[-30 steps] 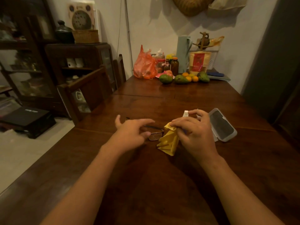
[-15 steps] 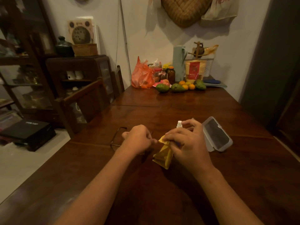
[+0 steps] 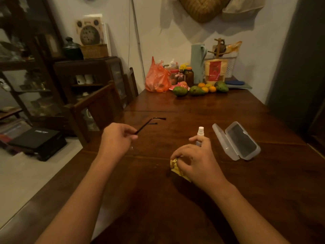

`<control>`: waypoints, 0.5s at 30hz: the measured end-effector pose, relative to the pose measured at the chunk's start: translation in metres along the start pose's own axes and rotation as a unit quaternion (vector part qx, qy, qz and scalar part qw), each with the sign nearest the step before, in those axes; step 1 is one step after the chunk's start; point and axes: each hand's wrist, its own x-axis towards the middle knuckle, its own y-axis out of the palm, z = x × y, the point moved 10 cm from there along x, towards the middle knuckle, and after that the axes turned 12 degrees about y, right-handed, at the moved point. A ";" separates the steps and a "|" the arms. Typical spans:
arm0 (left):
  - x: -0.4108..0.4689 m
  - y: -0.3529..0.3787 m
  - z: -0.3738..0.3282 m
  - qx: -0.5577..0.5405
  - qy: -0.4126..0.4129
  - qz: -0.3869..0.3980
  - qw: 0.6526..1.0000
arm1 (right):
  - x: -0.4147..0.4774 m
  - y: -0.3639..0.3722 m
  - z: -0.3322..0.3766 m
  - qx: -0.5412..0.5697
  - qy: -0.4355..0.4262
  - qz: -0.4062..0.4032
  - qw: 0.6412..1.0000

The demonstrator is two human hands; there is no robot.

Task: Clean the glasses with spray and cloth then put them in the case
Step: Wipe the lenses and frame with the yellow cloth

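Cleaning looks barely begun: the left hand [image 3: 117,138] pinches the glasses [image 3: 146,124] above the bench [image 3: 158,199], and the right hand [image 3: 195,161] curls round a yellow cloth [image 3: 175,167] and a small spray bottle [image 3: 200,132]. The open case [image 3: 235,140] lies beside it, unfilled. The bench is dark wood, with fruit [image 3: 180,90] and jars [image 3: 189,76] at its far end and cabinets [image 3: 88,76] to the left.

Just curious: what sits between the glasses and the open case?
The spray bottle, upright in the right hand, with bare table either side; the head view shows it.
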 end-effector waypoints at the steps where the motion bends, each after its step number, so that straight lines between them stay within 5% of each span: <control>1: -0.002 -0.009 0.002 -0.007 0.010 -0.028 1.000 | 0.000 0.006 -0.001 0.013 0.016 0.023 1.000; 7: -0.019 -0.036 0.018 -0.067 0.048 -0.145 0.986 | -0.002 0.033 -0.011 -0.015 0.108 0.113 0.988; 15: -0.021 -0.017 0.042 -0.204 0.009 -0.111 0.973 | -0.006 0.041 -0.008 -0.204 0.097 0.139 0.964</control>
